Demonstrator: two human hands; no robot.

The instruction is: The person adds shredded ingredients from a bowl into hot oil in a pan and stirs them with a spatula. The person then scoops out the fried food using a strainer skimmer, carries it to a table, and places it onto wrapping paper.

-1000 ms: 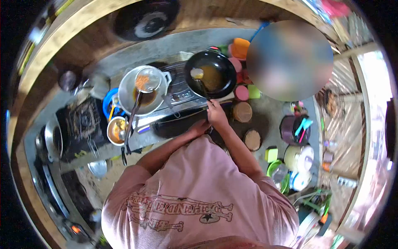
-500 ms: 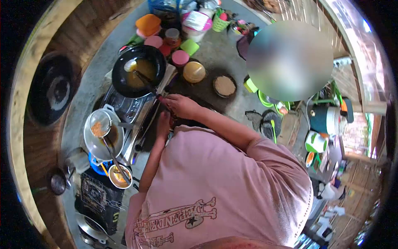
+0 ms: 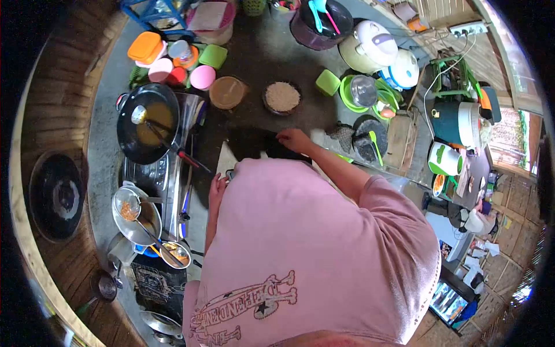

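My left hand [image 3: 218, 188] is beside the red and black handle of a ladle [image 3: 188, 159], its fingers a little apart and holding nothing that I can see. The ladle rests in a black wok [image 3: 126, 124] of yellowish oil on the stove [image 3: 172, 191]. My right hand [image 3: 293, 140] is over the dark counter edge, below a round container of pale crumbs [image 3: 282, 96]. Its fingers are loosely extended, and no object shows in them. A strainer [image 3: 126, 203] with orange-brown bits lies over a metal pot [image 3: 151, 220] left of the stove's near part.
Lidded tubs [image 3: 202, 77] and a round brown-lidded jar [image 3: 226, 93] stand beyond the stove. At the right are green bowls [image 3: 349, 92], a stone mortar [image 3: 370, 139] with a green spoon, and a rice cooker [image 3: 370, 45]. A bowl [image 3: 174, 254] sits near the pot.
My right hand has let go of the ladle handle and moved right. The ladle now leans in the wok. My left hand has come apart from my right. The view has turned rightward.
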